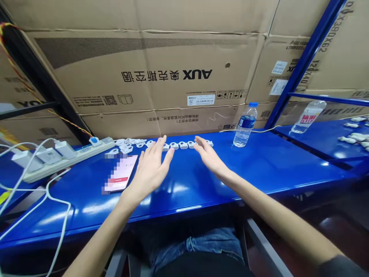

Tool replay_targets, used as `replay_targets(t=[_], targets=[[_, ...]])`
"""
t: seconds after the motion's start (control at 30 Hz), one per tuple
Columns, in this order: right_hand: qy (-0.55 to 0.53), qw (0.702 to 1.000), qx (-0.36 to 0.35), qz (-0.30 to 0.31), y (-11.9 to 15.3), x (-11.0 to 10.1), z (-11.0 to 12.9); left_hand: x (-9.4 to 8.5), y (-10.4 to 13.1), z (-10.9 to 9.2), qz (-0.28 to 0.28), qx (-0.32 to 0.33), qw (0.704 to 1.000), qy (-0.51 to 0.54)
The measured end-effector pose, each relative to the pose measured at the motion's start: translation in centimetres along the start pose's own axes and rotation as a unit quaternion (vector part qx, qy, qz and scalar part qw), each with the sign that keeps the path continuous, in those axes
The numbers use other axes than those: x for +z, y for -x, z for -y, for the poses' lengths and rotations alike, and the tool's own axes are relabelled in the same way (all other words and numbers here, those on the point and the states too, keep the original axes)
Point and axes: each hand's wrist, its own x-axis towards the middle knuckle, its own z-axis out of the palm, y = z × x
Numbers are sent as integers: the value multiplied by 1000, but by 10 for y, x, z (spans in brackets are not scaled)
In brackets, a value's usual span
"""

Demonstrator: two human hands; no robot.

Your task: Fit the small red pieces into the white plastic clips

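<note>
My left hand (153,163) is held over the blue table (184,181) with fingers stretched out and thumb apart, holding nothing. Facing it, my right hand (210,156) is also open, fingers extended and holding nothing. Between and behind the hands, small white plastic ring-shaped parts (183,145) stand in a row along the back of the table; the fingers hide some of them. More of these white parts lie in a loose pile (127,145) at the left end of the row. A phone (121,175) with a lit, partly blurred screen lies left of my left hand.
A water bottle (244,127) with a blue cap stands to the right. At left lies a power strip (69,157) with white chargers and cables (62,204). Cardboard boxes (167,54) form the back wall. Another bottle (308,117) and pale pieces (356,138) are on the neighbouring table.
</note>
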Motion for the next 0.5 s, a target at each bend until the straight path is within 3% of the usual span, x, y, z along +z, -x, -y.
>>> replay_targets(t=[0.07,0.17,0.33,0.5], targets=[[163,984,-42,55,10,2,-11,2,11,14,11,40,994,-101],[293,949,-63,100,25,5,-25,11,28,34,67,54,977,-196],[381,910,-51,158,31,5,-31,22,35,51,161,0,952,-259],[398,901,-52,164,31,7,-31,24,35,53,175,-6,943,-282]])
